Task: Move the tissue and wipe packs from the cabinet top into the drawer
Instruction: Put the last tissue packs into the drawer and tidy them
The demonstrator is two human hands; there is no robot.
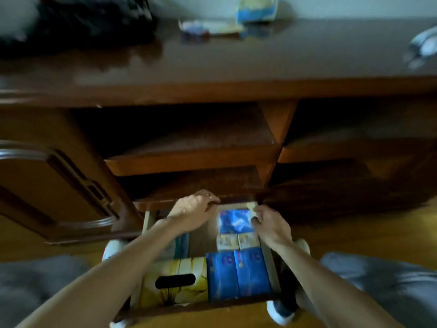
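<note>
Both your hands are down in the open drawer (272, 261) at its far end. Your left hand (192, 213) lies knuckles-up with the fingers curled over the back edge of the drawer, near the cabinet front; whether it grips anything under them, you cannot tell from here. Your right hand (269, 224) pinches a blue pack (234, 221) at its right side, and the pack lies flat at the far right of the drawer. Just in front of it sit two pale packs (237, 241), then two blue packs (238, 273) side by side at the near right. A yellow tissue box (175, 280) lies at the near left, touching them. On the cabinet top (260, 62), well apart from the drawer, a flat pack (212, 28) and a blue-and-white pack (256, 8) remain, both blurred.
</note>
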